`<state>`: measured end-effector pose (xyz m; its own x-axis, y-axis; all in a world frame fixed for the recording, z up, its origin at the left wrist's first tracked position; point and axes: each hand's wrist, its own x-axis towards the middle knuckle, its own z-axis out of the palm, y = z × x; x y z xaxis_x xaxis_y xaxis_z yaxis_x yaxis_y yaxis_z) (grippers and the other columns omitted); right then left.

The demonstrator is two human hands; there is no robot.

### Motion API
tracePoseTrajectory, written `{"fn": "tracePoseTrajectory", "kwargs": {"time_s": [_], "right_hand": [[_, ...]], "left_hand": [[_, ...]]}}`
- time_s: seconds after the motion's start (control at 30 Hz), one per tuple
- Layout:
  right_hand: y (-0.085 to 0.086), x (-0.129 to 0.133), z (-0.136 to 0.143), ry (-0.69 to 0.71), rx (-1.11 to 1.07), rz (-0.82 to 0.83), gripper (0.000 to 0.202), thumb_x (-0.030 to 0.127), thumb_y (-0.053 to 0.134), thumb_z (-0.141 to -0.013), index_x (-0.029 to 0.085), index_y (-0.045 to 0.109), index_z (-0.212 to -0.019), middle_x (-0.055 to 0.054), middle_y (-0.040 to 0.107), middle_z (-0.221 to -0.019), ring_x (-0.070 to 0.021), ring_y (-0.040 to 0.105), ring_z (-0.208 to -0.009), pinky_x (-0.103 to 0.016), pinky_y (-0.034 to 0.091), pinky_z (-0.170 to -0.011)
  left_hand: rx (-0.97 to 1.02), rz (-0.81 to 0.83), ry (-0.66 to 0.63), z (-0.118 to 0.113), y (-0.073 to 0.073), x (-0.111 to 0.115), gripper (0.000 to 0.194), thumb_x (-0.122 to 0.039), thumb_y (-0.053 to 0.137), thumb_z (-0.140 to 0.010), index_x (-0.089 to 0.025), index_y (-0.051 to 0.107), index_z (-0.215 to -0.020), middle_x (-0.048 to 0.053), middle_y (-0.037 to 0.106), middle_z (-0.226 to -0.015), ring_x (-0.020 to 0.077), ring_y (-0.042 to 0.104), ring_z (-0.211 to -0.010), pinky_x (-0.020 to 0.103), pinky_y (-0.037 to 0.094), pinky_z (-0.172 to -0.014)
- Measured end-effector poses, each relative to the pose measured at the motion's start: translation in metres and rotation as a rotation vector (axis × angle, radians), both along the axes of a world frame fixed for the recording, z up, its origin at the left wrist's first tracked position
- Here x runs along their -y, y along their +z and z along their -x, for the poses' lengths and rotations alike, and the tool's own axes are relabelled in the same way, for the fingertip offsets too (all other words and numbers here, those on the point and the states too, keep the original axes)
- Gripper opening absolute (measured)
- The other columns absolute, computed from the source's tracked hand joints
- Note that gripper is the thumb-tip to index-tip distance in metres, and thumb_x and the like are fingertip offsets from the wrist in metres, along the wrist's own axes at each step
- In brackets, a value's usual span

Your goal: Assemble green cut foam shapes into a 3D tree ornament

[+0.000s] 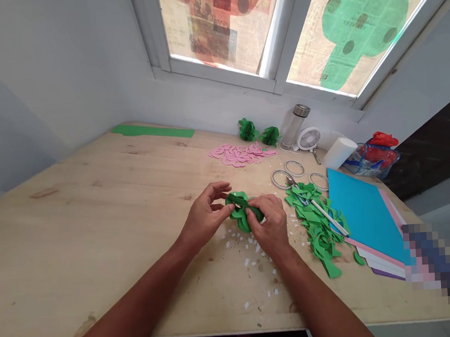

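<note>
Between my two hands is a green paper flower (242, 219) with rounded petals and a darker, layered middle, held just above the table. My left hand (208, 212) pinches its left side with thumb and fingers. On the right side, my right hand (269, 219) grips the folded layers, its thumb in front and its fingers curled behind. Small white paper bits (249, 262) lie scattered on the table below the flower. Two similar green paper flowers (248, 130) stand against the wall at the back.
Pink paper cutouts (239, 154) and a green strip (154, 130) lie toward the back. On the right are green scraps (320, 234), scissors (302, 197), rings (294, 168), coloured sheets (365, 216), a glass bottle (293, 128), a small fan (308, 138) and a white roll (340, 153).
</note>
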<state>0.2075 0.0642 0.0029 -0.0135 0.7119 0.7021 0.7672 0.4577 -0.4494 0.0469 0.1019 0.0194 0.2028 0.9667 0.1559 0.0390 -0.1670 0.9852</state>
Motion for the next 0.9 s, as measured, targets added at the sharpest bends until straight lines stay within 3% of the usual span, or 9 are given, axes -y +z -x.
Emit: {"fn": "tracePoseTrajectory", "kwargs": {"time_s": [0.17, 0.33, 0.6, 0.9], "right_hand": [[0.0, 0.0, -0.001, -0.073, -0.024, -0.02, 0.008, 0.014, 0.057, -0.08, 0.02, 0.062, -0.081, -0.004, 0.071, -0.082, -0.0206, 0.06, -0.084, -0.036, 0.041, -0.078], [-0.001, -0.001, -0.001, -0.106, -0.02, -0.046, 0.008, 0.014, 0.057, -0.08, 0.02, 0.062, -0.082, -0.004, 0.07, -0.081, -0.021, 0.059, -0.083, -0.037, 0.041, -0.079], [0.0, 0.0, 0.003, -0.093, 0.041, -0.083, 0.007, 0.014, 0.057, -0.082, 0.021, 0.059, -0.081, -0.004, 0.071, -0.084, -0.0208, 0.059, -0.084, -0.038, 0.039, -0.079], [0.001, 0.002, 0.006, -0.048, 0.067, -0.053, 0.005, 0.016, 0.056, -0.083, 0.021, 0.059, -0.084, -0.005, 0.07, -0.087, -0.0212, 0.058, -0.085, -0.039, 0.038, -0.079]], "left_hand": [[-0.15, -0.303, 0.22, -0.004, -0.001, 0.009, 0.013, -0.032, 0.063, -0.078, -0.021, 0.058, -0.072, 0.006, 0.063, -0.109, 0.0237, 0.058, -0.105, 0.042, 0.044, -0.096], [-0.18, -0.35, 0.116, -0.01, -0.006, 0.015, 0.012, -0.034, 0.061, -0.081, -0.025, 0.07, -0.081, 0.006, 0.061, -0.118, 0.0266, 0.051, -0.117, 0.044, 0.04, -0.1], [-0.184, -0.188, 0.057, -0.017, -0.016, 0.012, 0.018, -0.037, 0.064, -0.077, -0.026, 0.073, -0.089, 0.005, 0.054, -0.132, 0.0277, 0.039, -0.131, 0.046, 0.026, -0.111], [0.132, 0.122, -0.031, -0.017, -0.02, 0.006, 0.028, -0.037, 0.074, -0.068, -0.02, 0.074, -0.09, 0.008, 0.054, -0.135, 0.0281, 0.04, -0.131, 0.038, 0.032, -0.108]]}}
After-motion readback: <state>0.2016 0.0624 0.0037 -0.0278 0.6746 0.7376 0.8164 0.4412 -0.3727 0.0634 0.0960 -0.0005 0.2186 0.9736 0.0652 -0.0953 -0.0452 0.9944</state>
